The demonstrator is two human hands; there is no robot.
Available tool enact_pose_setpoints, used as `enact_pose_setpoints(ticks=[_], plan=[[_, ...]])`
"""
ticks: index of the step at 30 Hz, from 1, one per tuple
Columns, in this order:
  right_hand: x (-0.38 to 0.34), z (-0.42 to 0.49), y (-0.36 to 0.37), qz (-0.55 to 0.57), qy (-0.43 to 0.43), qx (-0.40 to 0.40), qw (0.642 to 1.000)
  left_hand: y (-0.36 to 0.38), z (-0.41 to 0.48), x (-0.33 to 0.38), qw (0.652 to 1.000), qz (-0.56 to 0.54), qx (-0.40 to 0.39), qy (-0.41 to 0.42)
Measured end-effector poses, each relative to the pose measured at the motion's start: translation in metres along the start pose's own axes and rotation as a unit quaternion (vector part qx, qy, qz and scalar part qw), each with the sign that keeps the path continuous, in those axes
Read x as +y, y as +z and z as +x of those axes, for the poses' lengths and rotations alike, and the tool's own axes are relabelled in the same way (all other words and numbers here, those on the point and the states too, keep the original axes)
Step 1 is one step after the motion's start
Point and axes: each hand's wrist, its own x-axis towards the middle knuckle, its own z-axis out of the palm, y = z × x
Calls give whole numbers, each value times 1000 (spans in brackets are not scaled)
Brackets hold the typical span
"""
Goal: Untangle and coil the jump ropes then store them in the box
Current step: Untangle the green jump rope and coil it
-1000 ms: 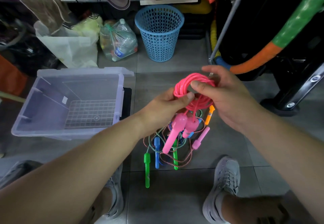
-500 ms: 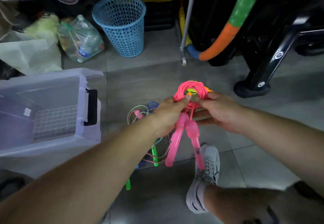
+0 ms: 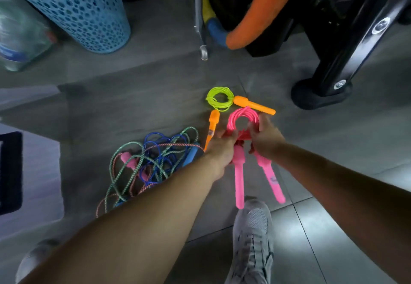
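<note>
Coil of pink jump rope (image 3: 243, 117): gripped at its wrap by L hand (image 3: 222, 150) & R hand (image 3: 264, 141), fingers curled round it, low over floor beside coiled yellow-green rope (image 3: 219, 99). Step judged: set-down. Next: tangled ropes (image 3: 151, 163) to be separated

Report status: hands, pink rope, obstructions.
Hands: left hand and right hand grip pink rope coil, both handles free. Not boxed yet. Tangled ropes on floor by left arm; green coil just beyond.

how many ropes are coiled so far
2: pink coil gripped by left hand and right hand; yellow-green coil on the floor just beyond. Tangled pile may hide more.
</note>
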Motion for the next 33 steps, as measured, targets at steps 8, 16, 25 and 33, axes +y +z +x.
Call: enact_pose_setpoints(ticks=[8,16,25,33], plan=[[49,64,23,-31,-5,17,999,11,65,-4,984,151,79,56],[50,64,31,-81,-46,54,994,7,60,-2,948,281,93,117],[48,5,44,-206,-203,161,944,-41,24,-4,947,264,72,169],[19,-47,107,-234,-327,13,915,-198,-11,-29,835,472,224,173]])
